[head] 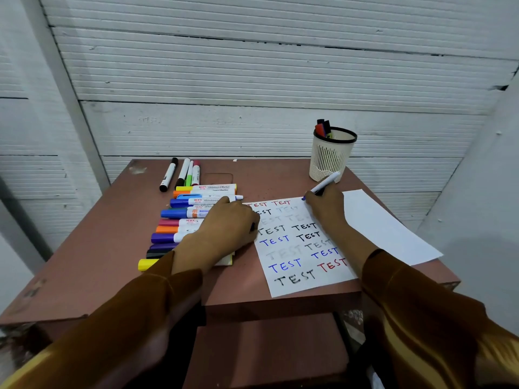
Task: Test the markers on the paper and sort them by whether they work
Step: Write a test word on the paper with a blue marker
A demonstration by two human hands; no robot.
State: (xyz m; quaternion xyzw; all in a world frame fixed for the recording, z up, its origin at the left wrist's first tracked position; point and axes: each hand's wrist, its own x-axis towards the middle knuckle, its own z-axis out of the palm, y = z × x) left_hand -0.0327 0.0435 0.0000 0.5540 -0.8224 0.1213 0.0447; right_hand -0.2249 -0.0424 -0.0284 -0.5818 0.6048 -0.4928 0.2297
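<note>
White ribbed wall panels behind, reddish-brown table [112, 234] in front. Paper [297, 248] lies flat near the right front edge, covered in "TEST" marks, some bold, some faint; a second blank sheet [387, 228] pokes out beneath it to the right. Right hand [325, 206] grips a marker [323, 185] in a pen hold low on the barrel, blue tip touching or just above the top of the paper, so another test stroke looks to be in progress. Left hand [227, 223] has its fingers curled, resting at the sheet's left edge over the row of markers [179, 217] lying side by side; something dark shows at its fingertips, maybe the cap, can't confirm. Separate group of four markers [182, 174] lies at the back of the table, and a white mesh cup [331, 155] at back right holds a few more, probably the two sort bins. Handling: markers look light, rigid, smooth plastic, round so they'll roll if nudged; take mid-barrel, not by the cap, which can pull off. Paper is thin and will slide under the stroke, so it wants a hand pinning it.
</note>
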